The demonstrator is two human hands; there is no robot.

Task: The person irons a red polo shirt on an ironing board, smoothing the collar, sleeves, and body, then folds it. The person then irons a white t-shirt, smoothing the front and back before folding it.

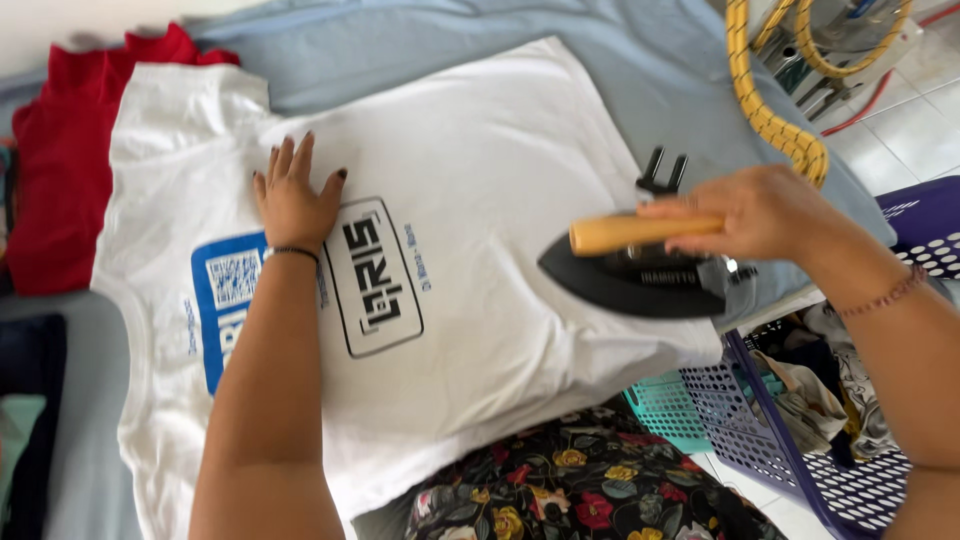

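the iron's (630, 275) rear is hidden by the right hand (760, 212), whose fingers (680, 210) are curled round its wooden handle; the shirt (480, 180) is pressed under the left hand's (292, 200) spread fingers.

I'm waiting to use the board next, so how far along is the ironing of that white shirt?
Done: the white T-shirt lies spread flat on the blue-covered board, its middle fairly smooth. In hand: the right hand holds the iron by its wooden handle at the shirt's edge, while the left hand presses the fabric flat. Left: creases show near the lower hem, and the red garment and basket clothes look unironed.
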